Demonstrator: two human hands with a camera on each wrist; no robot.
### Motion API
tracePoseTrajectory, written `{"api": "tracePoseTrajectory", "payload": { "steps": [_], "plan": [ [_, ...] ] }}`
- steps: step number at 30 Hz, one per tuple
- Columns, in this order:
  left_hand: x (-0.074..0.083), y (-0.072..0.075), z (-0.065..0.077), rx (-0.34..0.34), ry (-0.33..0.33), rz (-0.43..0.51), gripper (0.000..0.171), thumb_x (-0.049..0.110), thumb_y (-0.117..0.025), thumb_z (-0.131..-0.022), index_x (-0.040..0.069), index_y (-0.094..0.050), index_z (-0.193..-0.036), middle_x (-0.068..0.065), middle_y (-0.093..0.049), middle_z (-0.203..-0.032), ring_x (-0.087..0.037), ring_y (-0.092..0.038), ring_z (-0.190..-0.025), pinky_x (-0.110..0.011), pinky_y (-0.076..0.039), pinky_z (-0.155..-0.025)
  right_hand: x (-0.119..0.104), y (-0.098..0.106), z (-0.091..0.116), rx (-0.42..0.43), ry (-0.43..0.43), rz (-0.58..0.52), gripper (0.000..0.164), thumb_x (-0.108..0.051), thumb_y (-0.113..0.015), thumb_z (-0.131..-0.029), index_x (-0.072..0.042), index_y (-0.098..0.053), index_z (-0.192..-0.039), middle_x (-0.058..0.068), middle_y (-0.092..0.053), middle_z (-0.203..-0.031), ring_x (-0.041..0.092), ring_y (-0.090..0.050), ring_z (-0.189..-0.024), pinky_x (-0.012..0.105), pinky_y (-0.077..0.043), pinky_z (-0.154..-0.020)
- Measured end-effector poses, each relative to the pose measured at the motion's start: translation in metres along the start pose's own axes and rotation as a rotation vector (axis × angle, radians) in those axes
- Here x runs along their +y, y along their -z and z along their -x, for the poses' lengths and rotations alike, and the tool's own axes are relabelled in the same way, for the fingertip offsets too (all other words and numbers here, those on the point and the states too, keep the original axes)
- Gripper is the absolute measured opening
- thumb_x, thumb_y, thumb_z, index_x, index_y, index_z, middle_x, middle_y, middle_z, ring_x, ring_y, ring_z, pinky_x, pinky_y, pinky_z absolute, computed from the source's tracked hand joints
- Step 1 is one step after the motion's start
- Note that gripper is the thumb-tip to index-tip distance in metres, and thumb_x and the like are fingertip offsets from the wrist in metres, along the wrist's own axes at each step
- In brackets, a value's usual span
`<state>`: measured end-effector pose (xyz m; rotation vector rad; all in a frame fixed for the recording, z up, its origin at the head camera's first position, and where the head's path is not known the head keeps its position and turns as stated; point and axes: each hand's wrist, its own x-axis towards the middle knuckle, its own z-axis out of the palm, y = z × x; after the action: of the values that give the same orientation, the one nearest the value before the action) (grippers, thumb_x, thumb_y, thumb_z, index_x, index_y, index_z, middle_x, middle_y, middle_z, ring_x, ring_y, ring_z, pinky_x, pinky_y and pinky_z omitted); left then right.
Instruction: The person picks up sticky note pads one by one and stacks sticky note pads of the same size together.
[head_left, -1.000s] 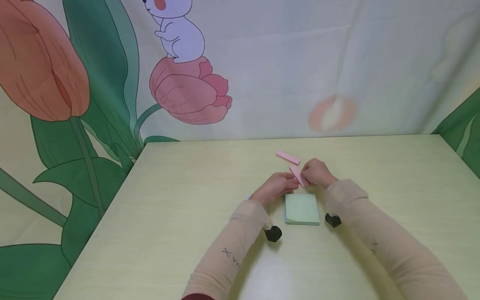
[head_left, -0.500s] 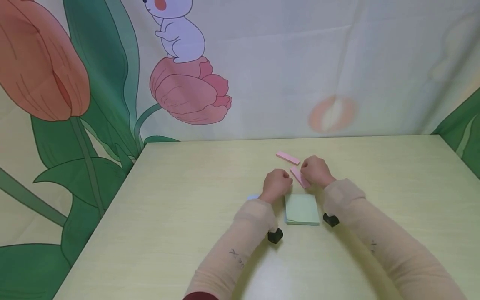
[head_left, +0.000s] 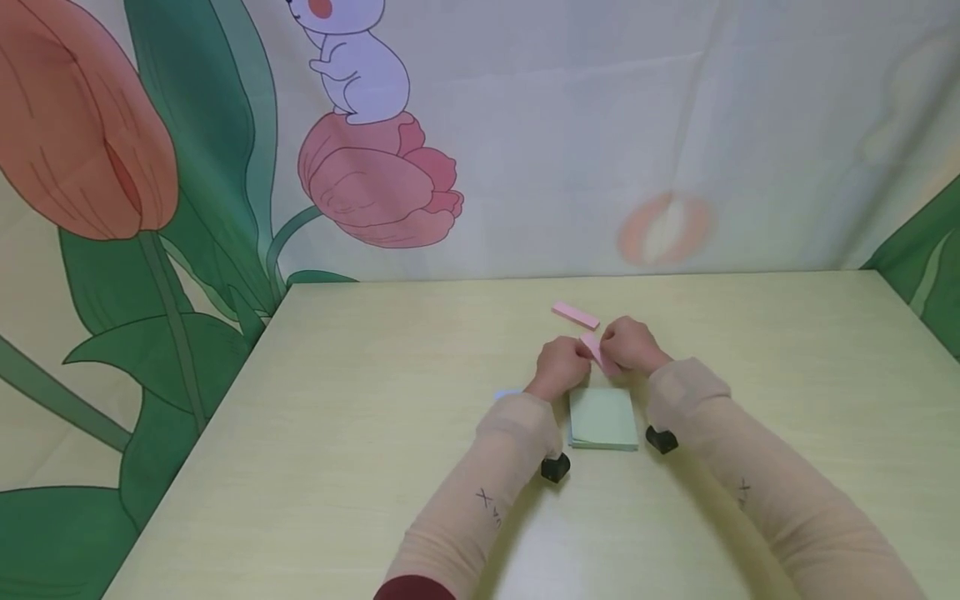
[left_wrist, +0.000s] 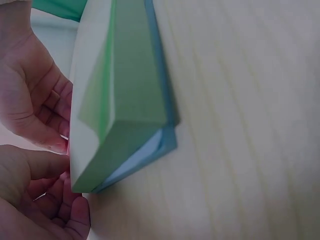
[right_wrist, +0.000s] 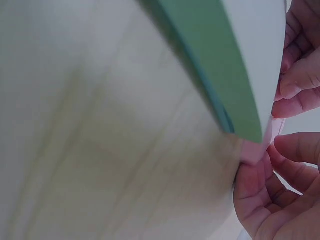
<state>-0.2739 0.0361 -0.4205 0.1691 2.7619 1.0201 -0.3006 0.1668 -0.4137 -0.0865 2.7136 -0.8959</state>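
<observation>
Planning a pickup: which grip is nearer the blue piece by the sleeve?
Left. The left grip is just beyond and to the right of the blue piece; the right grip is farther right, at the nearer pink strip.

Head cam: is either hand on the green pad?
No: the left hand and right hand are both at the nearer pink strip, beyond the green pad.

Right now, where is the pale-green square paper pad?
In the head view, right of centre: the pad lies between the beige cloth sleeves, nearer the camera than both slim pink strips.
</observation>
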Motion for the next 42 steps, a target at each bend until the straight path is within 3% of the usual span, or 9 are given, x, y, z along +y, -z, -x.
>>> {"api": "tracePoseTrajectory", "payload": {
  "steps": [5,6,9,12,13,17,30,42],
  "plan": [
    [-0.005,-0.007,-0.011,-0.029,-0.036,-0.034,0.022,0.005,-0.053,-0.079,0.011,-0.07,-0.091,0.001,-0.068,-0.092,-0.015,-0.056,-0.081,-0.021,-0.042,-0.066,0.0,0.002,0.002,-0.025,-0.011,-0.003,0.021,0.0,-0.043,-0.069,0.001,-0.063,-0.077,0.004,-0.056,-0.065,0.013,-0.047,-0.055,0.021,-0.037,-0.048],
    [-0.013,-0.014,-0.02,-0.012,-0.074,-0.033,0.022,0.007,-0.053,-0.078,0.013,-0.071,-0.088,0.003,-0.068,-0.087,-0.013,-0.055,-0.077,-0.02,-0.041,-0.064,0.001,0.002,0.002,-0.031,-0.012,-0.001,0.021,0.001,-0.044,-0.069,0.002,-0.062,-0.078,0.005,-0.056,-0.066,0.014,-0.047,-0.055,0.021,-0.038,-0.048],
    [-0.015,-0.019,-0.026,-0.022,-0.092,-0.057,0.022,0.007,-0.053,-0.077,0.014,-0.071,-0.087,0.004,-0.067,-0.084,-0.013,-0.054,-0.074,-0.02,-0.042,-0.064,0.002,0.004,0.003,-0.04,-0.023,0.006,0.021,0.001,-0.045,-0.069,0.002,-0.062,-0.08,0.005,-0.056,-0.067,0.014,-0.047,-0.056,0.021,-0.038,-0.048],
    [-0.012,-0.02,-0.022,-0.015,-0.084,-0.049,0.022,0.009,-0.053,-0.078,0.015,-0.071,-0.088,0.004,-0.067,-0.084,-0.012,-0.054,-0.074,-0.02,-0.041,-0.063,0.005,0.006,0.004,-0.038,-0.019,0.007,0.02,0.001,-0.044,-0.07,0.002,-0.062,-0.079,0.005,-0.055,-0.064,0.013,-0.046,-0.053,0.022,-0.037,-0.047],
    [-0.004,-0.014,-0.014,-0.034,-0.055,-0.058,0.022,0.008,-0.053,-0.079,0.013,-0.07,-0.091,0.003,-0.068,-0.088,-0.013,-0.054,-0.076,-0.02,-0.041,-0.064,0.006,0.006,0.004,-0.036,-0.018,0.007,0.019,0.001,-0.044,-0.07,0.002,-0.062,-0.078,0.004,-0.054,-0.063,0.013,-0.045,-0.052,0.022,-0.036,-0.047],
    [0.004,-0.013,-0.004,-0.009,-0.059,-0.062,0.02,0.011,-0.053,-0.082,0.012,-0.07,-0.092,0.001,-0.067,-0.086,-0.01,-0.051,-0.072,-0.017,-0.036,-0.06,0.012,0.007,0.004,-0.04,-0.015,0.009,0.017,0.0,-0.044,-0.071,0.001,-0.06,-0.075,0.003,-0.053,-0.06,0.012,-0.045,-0.052,0.022,-0.036,-0.047],
    [0.013,-0.017,0.001,-0.072,-0.095,-0.17,0.02,0.021,-0.051,-0.088,0.013,-0.068,-0.08,0.004,-0.056,-0.067,-0.009,-0.044,-0.062,-0.017,-0.03,-0.055,0.026,0.014,0.012,-0.112,-0.034,-0.02,0.014,0.0,-0.043,-0.074,0.0,-0.056,-0.072,0.002,-0.048,-0.053,0.011,-0.042,-0.047,0.023,-0.035,-0.046],
    [0.018,-0.02,0.005,-0.115,-0.178,-0.243,0.018,0.021,-0.054,-0.087,0.016,-0.07,-0.095,0.005,-0.065,-0.087,-0.007,-0.046,-0.07,-0.015,-0.035,-0.063,0.03,0.017,0.023,-0.16,-0.108,-0.006,0.012,-0.004,-0.045,-0.08,0.0,-0.055,-0.077,0.002,-0.048,-0.058,0.013,-0.046,-0.051,0.023,-0.04,-0.048]
  ]
}}
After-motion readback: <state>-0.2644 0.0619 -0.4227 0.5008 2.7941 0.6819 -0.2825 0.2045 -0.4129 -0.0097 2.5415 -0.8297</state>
